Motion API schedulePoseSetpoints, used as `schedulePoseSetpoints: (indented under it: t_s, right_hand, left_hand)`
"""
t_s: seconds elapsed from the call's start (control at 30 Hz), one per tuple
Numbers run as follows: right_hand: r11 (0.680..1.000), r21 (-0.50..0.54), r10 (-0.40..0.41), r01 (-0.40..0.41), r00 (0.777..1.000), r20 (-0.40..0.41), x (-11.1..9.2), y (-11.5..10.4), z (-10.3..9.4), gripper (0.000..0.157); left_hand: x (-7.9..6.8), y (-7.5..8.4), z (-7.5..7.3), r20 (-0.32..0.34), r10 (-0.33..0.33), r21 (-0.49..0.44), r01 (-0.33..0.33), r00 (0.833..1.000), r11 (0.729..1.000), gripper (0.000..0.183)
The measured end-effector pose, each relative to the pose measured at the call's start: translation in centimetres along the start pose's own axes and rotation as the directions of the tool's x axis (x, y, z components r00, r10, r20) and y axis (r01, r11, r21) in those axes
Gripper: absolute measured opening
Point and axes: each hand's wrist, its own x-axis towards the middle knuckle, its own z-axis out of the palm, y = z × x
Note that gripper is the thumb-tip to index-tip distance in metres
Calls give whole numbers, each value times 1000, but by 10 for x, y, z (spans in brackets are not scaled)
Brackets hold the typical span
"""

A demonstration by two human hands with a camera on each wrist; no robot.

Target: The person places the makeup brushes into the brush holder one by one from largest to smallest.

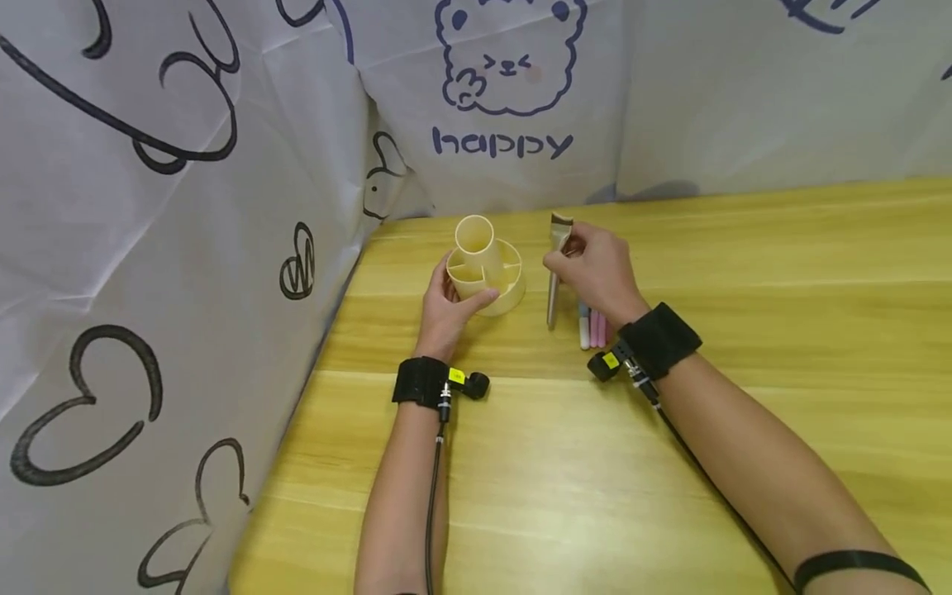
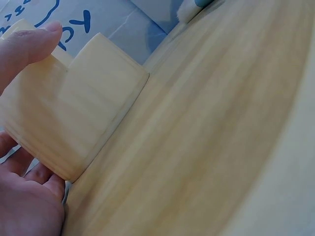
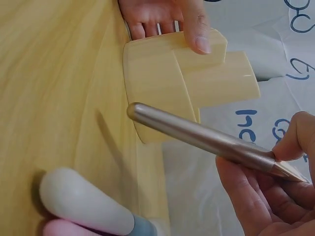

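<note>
A cream round organizer (image 1: 509, 299) with several compartments and a raised tube stands upright on the table. My left hand (image 1: 446, 318) holds it from the left, thumb over the rim and fingers around the lower side, as the left wrist view shows on its wall (image 2: 98, 93). To the right of it, my right hand (image 1: 602, 264) pinches a makeup brush (image 3: 187, 132) with a metallic handle. The brush's dark flat bristles point up in the head view, and its rounded handle end hangs down, apart from the organizer.
Beneath my right wrist lie a white-and-grey handle (image 1: 583, 330) and pink handles (image 1: 597, 329) side by side, partly hidden by the forearm. Drawn-on white sheets (image 1: 513, 173) rise behind and left of the wooden table (image 1: 565, 463).
</note>
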Motion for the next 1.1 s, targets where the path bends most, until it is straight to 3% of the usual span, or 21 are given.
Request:
schedulePoseSetpoints:
  t_s: [0.3, 0.6, 0.87, 1.1]
  right_hand:
    - [1000, 9, -25, 25, 999, -31, -3, -7, -14, 17]
    - [998, 35, -59, 60, 998, -32, -10, -6, -16, 17]
    - [995, 46, -89, 91, 995, -41, -1, -12, -11, 19]
    - [986, 61, -151, 153, 988, -46, 11, -25, -6, 20]
  left_hand:
    - [6, 3, 4, 8, 22, -14, -21, 1000, 1000, 92]
    - [-2, -1, 1, 6, 12, -8, -12, 1000, 1000, 92]
    - [-2, -4, -1, 3, -30, 8, 30, 1000, 1000, 93]
    - [1, -1, 1, 11, -21, -16, 21, 1000, 1000, 92]
